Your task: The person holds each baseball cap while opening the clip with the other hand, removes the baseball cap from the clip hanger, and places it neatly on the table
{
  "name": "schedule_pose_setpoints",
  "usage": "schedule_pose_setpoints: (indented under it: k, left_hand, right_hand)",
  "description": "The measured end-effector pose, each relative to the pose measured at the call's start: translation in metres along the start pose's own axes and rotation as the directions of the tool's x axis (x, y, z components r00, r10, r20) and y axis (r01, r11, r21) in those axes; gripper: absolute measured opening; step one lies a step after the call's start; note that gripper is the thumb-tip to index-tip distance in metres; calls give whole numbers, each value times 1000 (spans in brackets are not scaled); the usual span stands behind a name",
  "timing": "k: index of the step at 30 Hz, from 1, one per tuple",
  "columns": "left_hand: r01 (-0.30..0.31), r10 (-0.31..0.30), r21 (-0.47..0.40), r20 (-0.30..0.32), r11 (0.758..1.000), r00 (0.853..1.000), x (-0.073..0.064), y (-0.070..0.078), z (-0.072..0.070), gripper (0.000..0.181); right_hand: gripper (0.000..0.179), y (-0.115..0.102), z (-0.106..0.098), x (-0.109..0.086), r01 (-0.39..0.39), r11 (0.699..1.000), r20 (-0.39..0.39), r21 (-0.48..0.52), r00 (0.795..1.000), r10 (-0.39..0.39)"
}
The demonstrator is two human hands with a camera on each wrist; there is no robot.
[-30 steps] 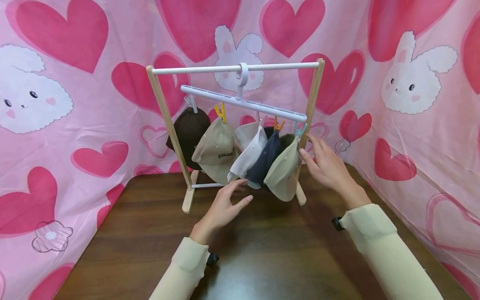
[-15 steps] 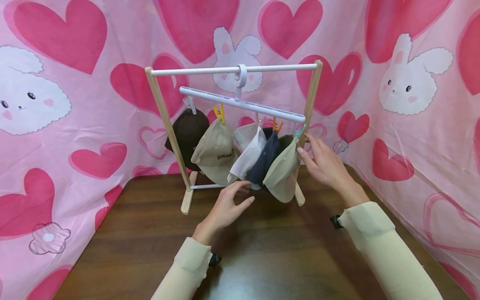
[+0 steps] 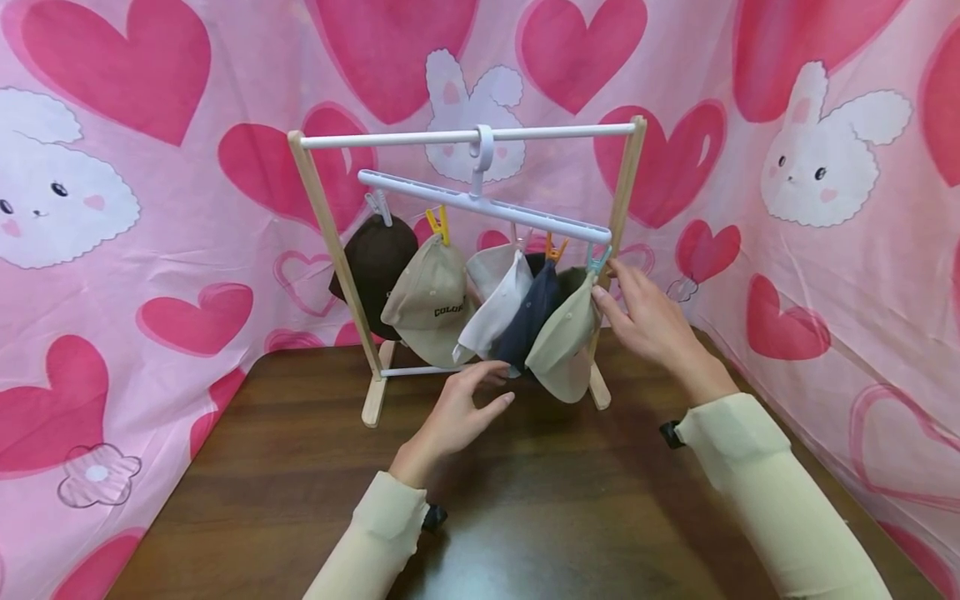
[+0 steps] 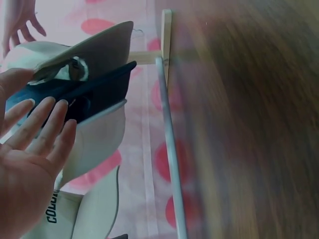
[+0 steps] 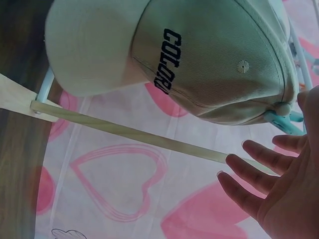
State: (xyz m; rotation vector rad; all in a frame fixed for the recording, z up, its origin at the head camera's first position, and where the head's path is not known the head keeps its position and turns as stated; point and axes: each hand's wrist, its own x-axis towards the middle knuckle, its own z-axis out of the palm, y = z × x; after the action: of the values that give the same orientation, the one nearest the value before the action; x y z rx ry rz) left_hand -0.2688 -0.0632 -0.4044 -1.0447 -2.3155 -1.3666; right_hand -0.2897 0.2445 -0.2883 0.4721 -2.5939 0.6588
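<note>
Several caps hang by clothespins from a lilac hanger that tilts down to the right. My right hand is at the top of the rightmost beige cap, its thumb close to the light blue clothespin and its other fingers extended and spread. My left hand is below the white cap and the navy cap. In the left wrist view its fingers are nearly straight beside the navy cap, and its thumb tip overlaps the beige cap's edge.
The hanger hooks over the white rod of a wooden rack on a brown table. Left on the hanger are a dark brown cap and a lettered beige cap. A pink heart-and-rabbit cloth surrounds the table.
My left hand has drifted slightly right beneath the caps. My right hand stays at the rightmost cap with hardly any movement, and the caps hang as before.
</note>
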Motion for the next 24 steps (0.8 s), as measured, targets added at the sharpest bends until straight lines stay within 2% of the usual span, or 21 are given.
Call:
schedule_pose_setpoints:
  k: [11,24]
  left_hand:
    - [-23,23,-14,-15,1000,1000,4,3,7,40]
    - [7,-7,-34,21,999,1000,7,8,13,44]
  right_hand:
    - [58,-2,-5,9,9,1000,-1,13,1000,-9]
    - [64,-7,-11,14,-19,999,13,32,1000,19]
